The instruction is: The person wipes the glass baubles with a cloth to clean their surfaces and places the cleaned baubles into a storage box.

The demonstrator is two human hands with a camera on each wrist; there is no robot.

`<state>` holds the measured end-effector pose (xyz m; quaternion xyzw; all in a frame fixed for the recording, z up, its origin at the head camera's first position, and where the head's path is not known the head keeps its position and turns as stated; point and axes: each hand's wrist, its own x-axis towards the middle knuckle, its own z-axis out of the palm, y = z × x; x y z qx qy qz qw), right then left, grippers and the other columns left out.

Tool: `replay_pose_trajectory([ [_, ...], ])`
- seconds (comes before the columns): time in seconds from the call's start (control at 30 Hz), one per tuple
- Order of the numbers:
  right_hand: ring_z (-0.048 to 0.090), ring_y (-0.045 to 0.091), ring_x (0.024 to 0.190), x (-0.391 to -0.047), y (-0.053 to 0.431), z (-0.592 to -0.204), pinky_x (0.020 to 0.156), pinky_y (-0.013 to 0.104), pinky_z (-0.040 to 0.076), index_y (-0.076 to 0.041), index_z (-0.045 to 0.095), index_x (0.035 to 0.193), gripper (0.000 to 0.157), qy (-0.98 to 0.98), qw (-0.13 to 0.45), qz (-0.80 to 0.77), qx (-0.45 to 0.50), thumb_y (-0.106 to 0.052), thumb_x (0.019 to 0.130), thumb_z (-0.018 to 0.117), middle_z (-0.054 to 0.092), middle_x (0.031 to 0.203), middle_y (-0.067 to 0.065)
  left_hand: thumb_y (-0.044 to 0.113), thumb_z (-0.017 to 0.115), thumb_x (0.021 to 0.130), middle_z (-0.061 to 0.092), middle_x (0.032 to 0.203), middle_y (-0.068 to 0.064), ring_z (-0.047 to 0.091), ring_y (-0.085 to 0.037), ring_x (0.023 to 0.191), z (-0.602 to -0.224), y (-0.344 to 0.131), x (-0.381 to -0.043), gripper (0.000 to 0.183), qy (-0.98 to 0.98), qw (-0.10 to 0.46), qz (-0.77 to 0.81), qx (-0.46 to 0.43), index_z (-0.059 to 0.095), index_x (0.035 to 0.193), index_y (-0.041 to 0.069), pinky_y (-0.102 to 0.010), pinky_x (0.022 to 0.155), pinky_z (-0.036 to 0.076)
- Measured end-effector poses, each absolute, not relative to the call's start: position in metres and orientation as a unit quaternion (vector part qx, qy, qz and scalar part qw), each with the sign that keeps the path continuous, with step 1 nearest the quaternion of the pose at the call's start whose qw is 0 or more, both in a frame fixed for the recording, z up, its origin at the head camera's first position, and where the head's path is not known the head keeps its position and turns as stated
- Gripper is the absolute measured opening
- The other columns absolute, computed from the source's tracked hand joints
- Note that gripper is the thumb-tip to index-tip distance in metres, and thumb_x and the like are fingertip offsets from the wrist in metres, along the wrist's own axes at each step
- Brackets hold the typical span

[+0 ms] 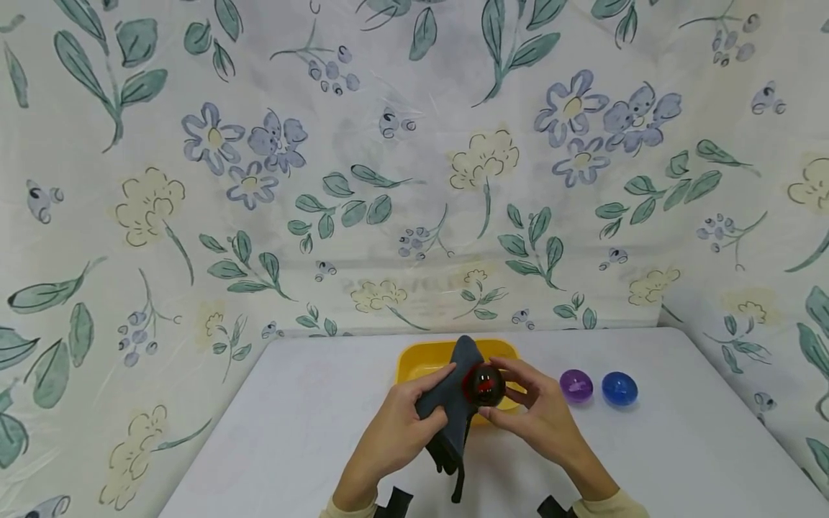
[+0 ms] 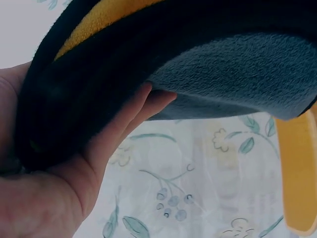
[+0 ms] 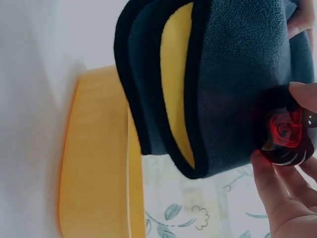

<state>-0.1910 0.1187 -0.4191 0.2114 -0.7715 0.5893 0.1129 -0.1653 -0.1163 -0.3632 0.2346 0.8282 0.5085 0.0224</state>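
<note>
In the head view my left hand holds a folded grey microfibre cloth, thumb on the near side. Black edging and a yellow inner face of this cloth show in the right wrist view. A dark red, see-through ball is held between the thumb and fingers of my right hand. The ball is up against the cloth's grey face, and a red swirl shows inside it in the right wrist view. Both hands are over the near part of a yellow tray, which the cloth partly hides.
A purple ball and a blue ball lie side by side on the white table, right of the tray. Behind the table hangs a flower-patterned sheet, which also lines the sides.
</note>
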Motion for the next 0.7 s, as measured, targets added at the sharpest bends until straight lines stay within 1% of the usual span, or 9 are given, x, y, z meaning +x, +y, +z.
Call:
replay_pose_trajectory([
  [0.13,0.069,0.036,0.118,-0.192,0.119,-0.419,0.097,0.038,0.059,-0.012,0.063,0.139,0.062,-0.772,0.11,0.584,0.226,-0.015,0.081,0.087,0.066,0.136,0.014,0.001,0.056,0.094,0.06,0.146,-0.021,0.067,-0.019,0.089,-0.362,-0.114,-0.161,0.058,0.826,0.007,0.512,0.236,0.055,0.15,0.012,-0.021,0.074,0.06],
  [0.23,0.071,0.034,0.115,-0.192,0.12,-0.42,0.097,0.038,0.059,-0.014,0.065,0.137,0.06,-0.774,0.111,0.578,0.234,-0.015,0.081,0.087,0.068,0.134,0.013,-0.001,0.056,0.094,0.06,0.147,-0.021,0.066,-0.021,0.093,-0.361,-0.112,-0.158,0.057,0.822,-0.007,0.516,0.239,0.056,0.149,0.014,-0.022,0.078,0.06],
  [0.33,0.071,0.028,0.115,-0.193,0.122,-0.42,0.098,0.034,0.059,-0.016,0.066,0.135,0.058,-0.783,0.116,0.565,0.231,-0.018,0.081,0.088,0.071,0.13,0.008,-0.002,0.056,0.094,0.061,0.146,-0.02,0.066,-0.022,0.094,-0.362,-0.11,-0.156,0.057,0.82,-0.023,0.52,0.239,0.058,0.148,0.015,-0.022,0.078,0.059],
  [0.47,0.068,0.022,0.113,-0.193,0.124,-0.418,0.096,0.029,0.057,-0.017,0.068,0.133,0.057,-0.791,0.107,0.559,0.225,-0.02,0.08,0.088,0.074,0.125,0.003,-0.002,0.057,0.093,0.06,0.147,-0.019,0.066,-0.025,0.1,-0.364,-0.107,-0.155,0.057,0.816,-0.032,0.524,0.243,0.058,0.148,0.016,-0.026,0.083,0.062],
  [0.57,0.068,0.024,0.113,-0.191,0.125,-0.416,0.097,0.031,0.059,-0.015,0.069,0.132,0.057,-0.789,0.082,0.564,0.229,-0.02,0.079,0.088,0.074,0.124,0.006,-0.002,0.058,0.093,0.061,0.147,-0.018,0.066,-0.027,0.105,-0.365,-0.105,-0.156,0.057,0.816,-0.038,0.521,0.246,0.058,0.148,0.015,-0.029,0.085,0.062],
  [0.63,0.069,0.029,0.116,-0.19,0.124,-0.415,0.097,0.037,0.06,-0.014,0.069,0.132,0.056,-0.789,0.062,0.564,0.236,-0.021,0.08,0.088,0.073,0.127,0.008,-0.002,0.058,0.093,0.062,0.146,-0.017,0.065,-0.027,0.104,-0.365,-0.104,-0.156,0.057,0.819,-0.042,0.516,0.246,0.059,0.147,0.015,-0.027,0.083,0.062],
  [0.7,0.068,0.033,0.119,-0.188,0.123,-0.414,0.095,0.042,0.061,-0.014,0.069,0.132,0.056,-0.79,0.046,0.56,0.246,-0.023,0.08,0.088,0.073,0.128,0.009,-0.002,0.058,0.093,0.062,0.145,-0.017,0.065,-0.025,0.099,-0.364,-0.105,-0.156,0.056,0.823,-0.043,0.51,0.246,0.059,0.147,0.015,-0.023,0.078,0.061],
])
